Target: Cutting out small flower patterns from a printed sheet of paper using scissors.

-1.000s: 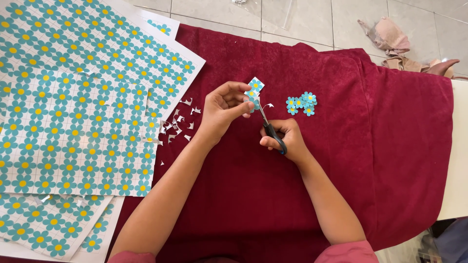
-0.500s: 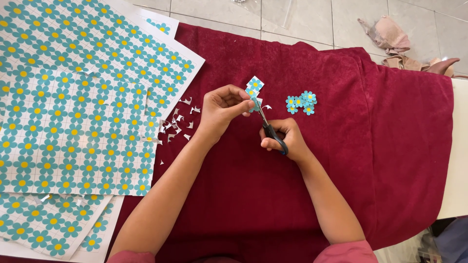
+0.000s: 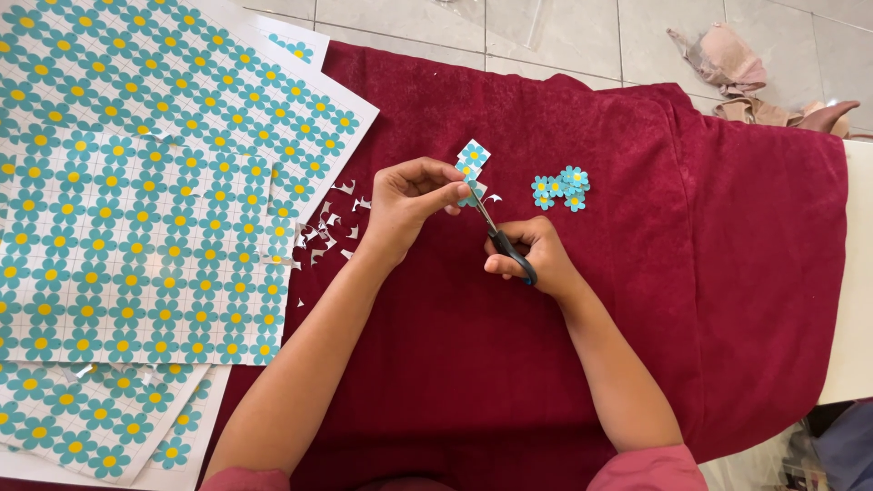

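The left hand [image 3: 409, 202] is pinching a small strip of paper [image 3: 472, 159] printed with blue flowers, its fingers clenched on the strip's lower end so the strip is sticking up beyond the fingertips. The right hand [image 3: 532, 259] is gripping a pair of black-handled scissors [image 3: 496, 232], fingers curled through the loops, with the blades pointing up toward the strip and meeting it just under the left fingertips. Whether the blades are parted or closed is hard to make out, since the fingers are covering that spot.

Both hands are working over a dark red cloth [image 3: 637, 300] that is covering the tabletop. Just to the right of the strip, a little cluster of cut-out flowers [image 3: 560, 187] is lying on the cloth, apart from both hands. White paper scraps [image 3: 327, 232] are lying scattered beside the left wrist. Further left, large sheets of flower-patterned paper [image 3: 136, 236] are overlapping one another and running off the left and bottom edges of the view. Beyond the cloth, a crumpled pinkish fabric [image 3: 723, 64] is lying on the tiled floor [image 3: 564, 32].
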